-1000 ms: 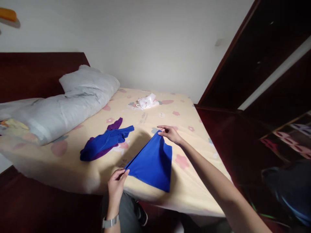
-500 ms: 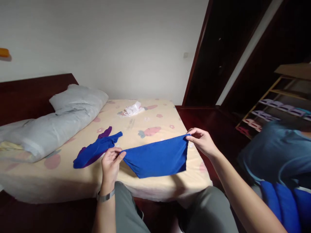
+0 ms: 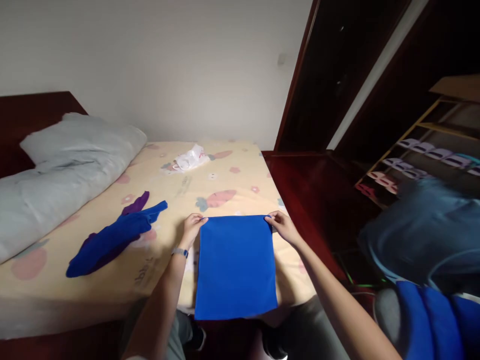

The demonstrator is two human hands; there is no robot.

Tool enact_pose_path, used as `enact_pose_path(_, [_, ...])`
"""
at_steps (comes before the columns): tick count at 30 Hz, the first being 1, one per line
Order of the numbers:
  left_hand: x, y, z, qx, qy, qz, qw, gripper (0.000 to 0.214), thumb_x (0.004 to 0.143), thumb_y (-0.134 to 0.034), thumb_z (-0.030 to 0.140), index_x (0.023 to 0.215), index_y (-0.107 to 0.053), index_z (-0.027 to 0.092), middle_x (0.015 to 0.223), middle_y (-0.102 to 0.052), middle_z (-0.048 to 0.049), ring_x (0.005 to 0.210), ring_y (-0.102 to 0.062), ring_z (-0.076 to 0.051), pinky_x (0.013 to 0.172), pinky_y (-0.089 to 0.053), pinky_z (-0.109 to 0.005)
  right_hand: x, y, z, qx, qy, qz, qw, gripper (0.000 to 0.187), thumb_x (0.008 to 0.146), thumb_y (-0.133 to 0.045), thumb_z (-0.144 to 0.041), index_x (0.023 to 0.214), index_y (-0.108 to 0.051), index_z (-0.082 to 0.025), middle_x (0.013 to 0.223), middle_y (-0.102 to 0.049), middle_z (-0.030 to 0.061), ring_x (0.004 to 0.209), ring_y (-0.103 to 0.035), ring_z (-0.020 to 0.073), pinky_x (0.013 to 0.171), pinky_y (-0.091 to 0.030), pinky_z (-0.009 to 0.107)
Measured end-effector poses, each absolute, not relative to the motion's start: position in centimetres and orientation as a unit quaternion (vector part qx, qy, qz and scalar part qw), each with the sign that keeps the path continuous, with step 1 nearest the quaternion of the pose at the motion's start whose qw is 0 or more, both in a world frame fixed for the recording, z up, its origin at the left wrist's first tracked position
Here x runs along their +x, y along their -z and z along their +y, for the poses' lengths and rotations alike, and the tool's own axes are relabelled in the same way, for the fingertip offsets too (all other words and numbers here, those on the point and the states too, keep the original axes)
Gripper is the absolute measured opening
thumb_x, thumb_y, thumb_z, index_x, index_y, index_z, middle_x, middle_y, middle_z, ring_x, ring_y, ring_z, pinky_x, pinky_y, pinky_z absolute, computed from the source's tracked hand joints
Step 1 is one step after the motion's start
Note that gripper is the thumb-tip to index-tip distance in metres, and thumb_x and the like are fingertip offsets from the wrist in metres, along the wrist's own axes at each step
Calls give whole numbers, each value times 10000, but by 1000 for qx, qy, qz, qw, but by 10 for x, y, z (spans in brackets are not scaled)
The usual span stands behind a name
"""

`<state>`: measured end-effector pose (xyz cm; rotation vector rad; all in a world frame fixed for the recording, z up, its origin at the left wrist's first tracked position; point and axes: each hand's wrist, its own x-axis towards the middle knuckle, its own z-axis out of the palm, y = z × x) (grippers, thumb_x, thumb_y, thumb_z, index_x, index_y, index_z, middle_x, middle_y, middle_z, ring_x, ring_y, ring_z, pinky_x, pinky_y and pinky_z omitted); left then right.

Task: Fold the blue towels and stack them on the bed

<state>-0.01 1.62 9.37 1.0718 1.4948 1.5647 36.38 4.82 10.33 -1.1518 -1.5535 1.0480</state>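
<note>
A square blue cloth hangs spread out between my two hands at the near edge of the bed. My left hand pinches its upper left corner, and my right hand pinches the upper right one. The cloth's lower edge hangs past the mattress edge, over my lap. To the left lies a crumpled blue cloth on the bed, with a purple cloth showing from under it.
The bed has a patterned yellow sheet. A crumpled white plastic bag sits toward the wall, and a grey quilt lies at the left. On the right are a shoe rack and blue-grey fabric.
Both hands have moved forward over the bed and closer together. The blue cloth has gone from a slanted, foreshortened strip to a flat, level square. The view has tilted and shifted.
</note>
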Motion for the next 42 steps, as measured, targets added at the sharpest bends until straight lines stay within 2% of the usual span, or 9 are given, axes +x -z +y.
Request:
enact_pose_path(6, [1, -8, 105, 405, -569, 616, 364, 421, 522, -862, 410, 751, -618, 154, 710, -695, -48, 707, -670, -168, 699, -533, -294, 355, 2, 125, -584, -359, -634, 358, 388, 842, -546, -594, 940, -581, -220, 779, -676, 33, 726, -652, 219, 694, -488, 328])
enact_pose_path(14, [-2, 25, 177, 430, -543, 653, 306, 262, 653, -805, 247, 809, -621, 145, 789, -691, -62, 773, -670, -182, 772, -524, -317, 342, 24, 178, -668, -244, -656, 252, 305, 980, -433, -455, 1149, -562, -236, 859, -707, 69, 786, -661, 240, 710, -452, 313])
enact_pose_path(17, [0, 35, 157, 437, -538, 670, 267, 284, 729, -759, 246, 957, -623, 145, 855, -673, -62, 797, -655, -175, 812, -520, -323, 332, 23, 176, -682, -181, -681, 197, 347, 1002, -393, -427, 1235, -544, -219, 1014, -706, 121, 880, -654, 261, 760, -457, 338])
enact_pose_path(21, [3, 39, 73, 537, -486, 679, 115, 268, 896, -591, 298, 1126, -614, 163, 1110, -630, -139, 988, -638, -213, 923, -506, -363, 330, 22, 127, -670, -64, -710, 208, 473, 999, -385, -412, 1387, -466, -155, 1267, -609, 189, 1112, -573, 326, 927, -446, 436])
enact_pose_path(25, [4, 32, -29, 655, -384, 648, 62, 319, 950, -484, 273, 1244, -590, 207, 1241, -606, -132, 1228, -544, -248, 1079, -421, -420, 339, 24, 23, -624, -32, -746, 231, 474, 998, -366, -362, 1445, -432, -220, 1434, -497, 152, 1298, -461, 324, 1061, -385, 495])
enact_pose_path(27, [6, 28, -68, 679, -340, 648, 60, 342, 951, -472, 280, 1266, -585, 213, 1247, -607, -129, 1232, -542, -256, 1084, -415, -439, 343, 28, -30, -598, -43, -767, 228, 441, 988, -392, -342, 1416, -470, -271, 1469, -474, 123, 1335, -439, 321, 1081, -378, 506])
enact_pose_path(30, [9, 23, -107, 667, -314, 674, 56, 314, 944, -468, 314, 1191, -622, 196, 1160, -640, -136, 1153, -587, -275, 1025, -451, -456, 346, 33, -84, -611, -82, -750, 238, 388, 965, -425, -348, 1325, -557, -287, 1352, -572, 140, 1193, -567, 332, 976, -470, 500])
enact_pose_path(36, [15, 25, -149, 573, -273, 757, 154, 248, 927, -489, 309, 1079, -640, 183, 897, -729, -81, 820, -689, -208, 747, -489, -299, 356, 35, -107, -669, -255, -642, 274, 300, 940, -435, -377, 1129, -634, -255, 1030, -724, 107, 966, -700, 276, 825, -541, 392])
enact_pose_path(42, [12, 28, -153, 523, -274, 776, 224, 257, 889, -552, 398, 903, -692, 183, 963, -758, -114, 942, -694, -234, 790, -464, -288, 362, 31, -109, -706, -332, -577, 242, 184, 900, -543, -362, 909, -645, -209, 927, -747, 93, 939, -707, 251, 789, -496, 308])
